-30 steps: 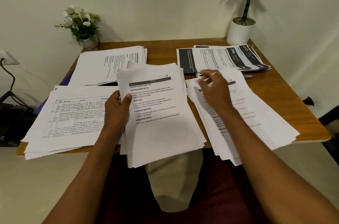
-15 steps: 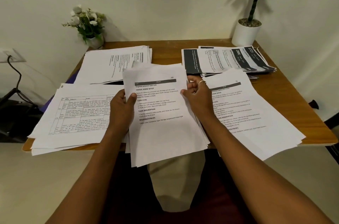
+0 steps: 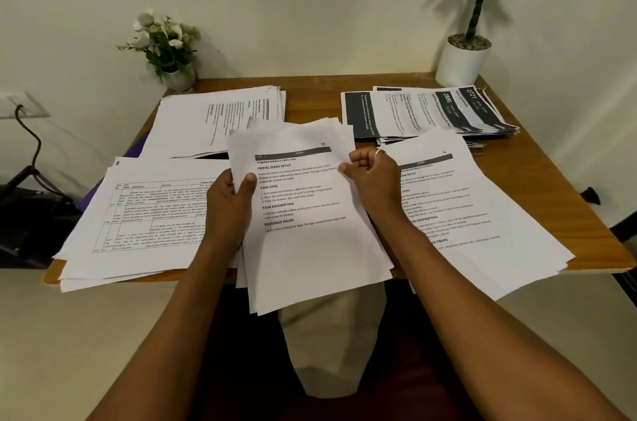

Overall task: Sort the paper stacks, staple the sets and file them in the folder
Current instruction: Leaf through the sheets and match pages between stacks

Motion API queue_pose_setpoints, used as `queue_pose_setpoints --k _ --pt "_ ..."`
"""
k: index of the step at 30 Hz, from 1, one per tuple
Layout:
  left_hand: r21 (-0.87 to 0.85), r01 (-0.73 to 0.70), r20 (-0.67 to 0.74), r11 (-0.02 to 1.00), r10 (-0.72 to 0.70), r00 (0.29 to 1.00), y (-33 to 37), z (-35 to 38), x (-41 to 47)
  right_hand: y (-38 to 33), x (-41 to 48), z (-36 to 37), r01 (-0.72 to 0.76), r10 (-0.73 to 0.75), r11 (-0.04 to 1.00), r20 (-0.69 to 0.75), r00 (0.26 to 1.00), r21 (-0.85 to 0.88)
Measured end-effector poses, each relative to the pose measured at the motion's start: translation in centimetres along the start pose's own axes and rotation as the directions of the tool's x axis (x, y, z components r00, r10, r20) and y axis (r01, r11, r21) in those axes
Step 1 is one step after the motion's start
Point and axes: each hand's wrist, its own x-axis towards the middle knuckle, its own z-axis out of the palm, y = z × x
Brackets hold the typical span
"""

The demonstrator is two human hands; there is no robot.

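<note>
A stack of printed white sheets (image 3: 310, 248) hangs over the table's front edge at the middle. My left hand (image 3: 229, 203) grips its left edge, thumb on the top sheet. My right hand (image 3: 370, 176) pinches the top sheet's right edge with curled fingers. To the right lies a spread pile of similar text sheets (image 3: 482, 213). A pile with printed tables (image 3: 138, 213) lies at the left. Another white pile (image 3: 213, 117) lies at the back left. Sheets with dark headers (image 3: 427, 113) are fanned at the back right.
The wooden table (image 3: 313, 96) stands against a pale wall. A small pot of white flowers (image 3: 165, 48) stands at the back left corner, a green plant in a white pot (image 3: 463, 62) at the back right. A black cable and stand (image 3: 31, 176) are left of the table.
My right hand left the right pile and came across to the middle stack, where it now pinches the top sheet's right edge. My left hand kept its grip.
</note>
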Motion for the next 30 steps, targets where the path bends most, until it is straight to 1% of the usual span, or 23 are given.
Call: queue_pose_setpoints --k 5,9,13,15,17,18,20,21,22,24,25,27,30 --pt "-0.037 -0.008 -0.001 0.999 0.008 1.000 0.3 0.1 -0.2 -0.1 0.2 -0.3 -0.012 0.011 1.000 -0.026 1.000 -0.023" --pt "-0.013 -0.006 -0.005 1.000 0.005 1.000 0.2 0.1 -0.1 -0.8 0.5 -1.3 -0.013 0.014 0.999 -0.028 1.000 0.045" --pt "-0.011 -0.002 -0.019 1.000 0.002 1.000 0.1 0.2 0.0 -1.5 2.1 -3.8 -0.037 0.057 0.990 -0.140 0.989 0.138" --pt "-0.023 0.000 -0.019 1.000 0.000 1.000 0.0 0.2 0.0 -2.1 3.2 -5.9 -0.055 0.081 0.989 -0.188 0.979 0.139" --pt "-0.022 0.005 -0.011 1.000 -0.005 1.000 -0.1 0.1 0.0 -2.0 4.8 -8.5 -0.084 0.095 0.995 -0.206 0.974 0.061" --pt "-0.022 0.011 -0.006 1.000 -0.011 1.000 -0.1 0.1 0.0 -1.8 5.6 -9.9 -0.102 0.104 0.995 -0.184 0.977 0.024" --pt "-0.027 0.019 0.000 0.999 -0.019 1.000 -0.1 0.1 0.0 -1.3 6.5 -12.4 -0.156 0.154 0.987 -0.091 0.984 -0.024" --pt "-0.027 0.020 0.001 0.999 -0.020 1.000 -0.1 0.1 0.0 -1.1 6.7 -13.6 -0.169 0.165 0.982 -0.050 0.985 -0.081" --pt "-0.027 0.022 0.000 0.999 -0.022 1.000 -0.1 0.2 0.0 -0.5 6.9 -14.7 -0.169 0.167 0.969 -0.028 0.986 -0.179" --pt "-0.025 0.029 -0.004 0.999 -0.029 1.000 -0.1 0.2 0.0 0.7 7.0 -16.7 -0.133 0.143 0.920 0.000 0.990 -0.369" --pt "-0.021 0.031 -0.003 0.999 -0.031 1.000 -0.1 0.2 0.0 1.3 6.8 -17.6 -0.112 0.131 0.896 0.016 0.991 -0.429" --pt "-0.018 0.033 -0.002 0.999 -0.033 0.999 -0.1 0.2 0.0 3.1 6.8 -18.9 -0.066 0.090 0.862 0.024 0.996 -0.503" --pt "-0.028 0.036 0.002 0.999 -0.036 0.999 0.0 0.2 0.0 5.5 6.5 -19.4 -0.064 0.048 0.778 -0.042 0.998 -0.625"
